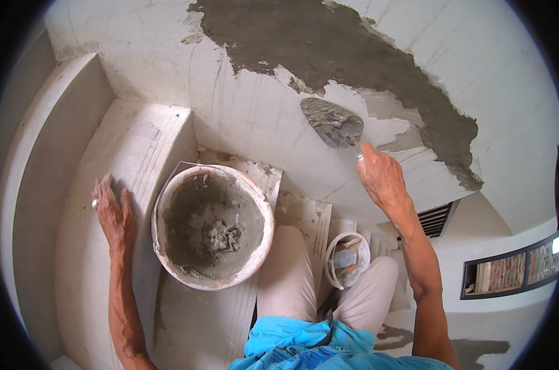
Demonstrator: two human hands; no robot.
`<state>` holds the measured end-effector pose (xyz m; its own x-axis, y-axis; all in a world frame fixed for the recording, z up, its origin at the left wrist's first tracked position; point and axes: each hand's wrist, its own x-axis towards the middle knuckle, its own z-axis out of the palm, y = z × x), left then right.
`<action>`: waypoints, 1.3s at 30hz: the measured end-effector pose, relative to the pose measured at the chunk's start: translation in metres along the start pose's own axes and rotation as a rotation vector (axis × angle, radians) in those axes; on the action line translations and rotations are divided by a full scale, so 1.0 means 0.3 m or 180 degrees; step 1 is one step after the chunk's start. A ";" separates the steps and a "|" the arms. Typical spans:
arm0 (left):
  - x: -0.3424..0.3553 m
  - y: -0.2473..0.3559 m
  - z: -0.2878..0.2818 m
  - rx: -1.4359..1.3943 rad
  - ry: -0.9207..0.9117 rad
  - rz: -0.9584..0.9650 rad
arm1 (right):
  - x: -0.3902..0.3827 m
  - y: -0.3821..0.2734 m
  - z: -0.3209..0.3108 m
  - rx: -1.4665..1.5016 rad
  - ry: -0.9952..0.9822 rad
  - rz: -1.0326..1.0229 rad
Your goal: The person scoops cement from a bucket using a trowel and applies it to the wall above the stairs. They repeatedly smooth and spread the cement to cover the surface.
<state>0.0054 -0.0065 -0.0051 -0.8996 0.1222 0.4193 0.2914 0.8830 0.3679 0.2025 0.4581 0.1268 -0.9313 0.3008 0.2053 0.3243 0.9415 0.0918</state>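
My right hand (383, 177) grips a trowel (333, 123) by its handle. Wet grey mortar lies on the blade, which is held up near the pale wall (248, 123), just below a broad dark patch of fresh mortar (316, 46). Whether the blade touches the wall I cannot tell. My left hand (114, 213) rests on a stair step (131, 135) with its fingers stretched out and a ring on one of them. Between my hands stands a round bucket (268, 225) with a wire handle, holding wet mortar (221, 237) heaped near its middle.
A smaller white bucket (328, 262) with a few objects inside stands lower on the stairs by my knees. Steps climb to the left and descend to the right. At the far right are a dark-framed window (513, 271) and a dark slatted opening (436, 219).
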 end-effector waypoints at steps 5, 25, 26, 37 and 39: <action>-0.005 -0.001 -0.001 0.0044 0.0031 -0.0011 | 0.033 -0.055 -0.102 0.0319 0.0429 0.0023; 0.008 -0.009 0.002 0.0067 0.0063 0.0062 | 0.078 0.001 -0.107 0.0095 0.0500 0.0043; 0.011 -0.006 0.004 0.0063 0.0066 0.0060 | 0.053 0.016 -0.070 0.0007 0.0397 -0.0022; 0.009 0.006 0.002 -0.0006 0.0065 -0.0033 | 0.120 -0.052 -0.169 0.0397 0.0750 -0.0124; 0.010 -0.002 0.001 0.0002 0.0093 -0.0009 | 0.158 -0.076 -0.178 0.0402 0.0821 -0.0151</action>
<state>0.0024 -0.0065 -0.0042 -0.8905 0.1065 0.4424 0.2888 0.8836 0.3686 0.1597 0.4427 0.1863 -0.8669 0.2226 0.4460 0.2431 0.9699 -0.0115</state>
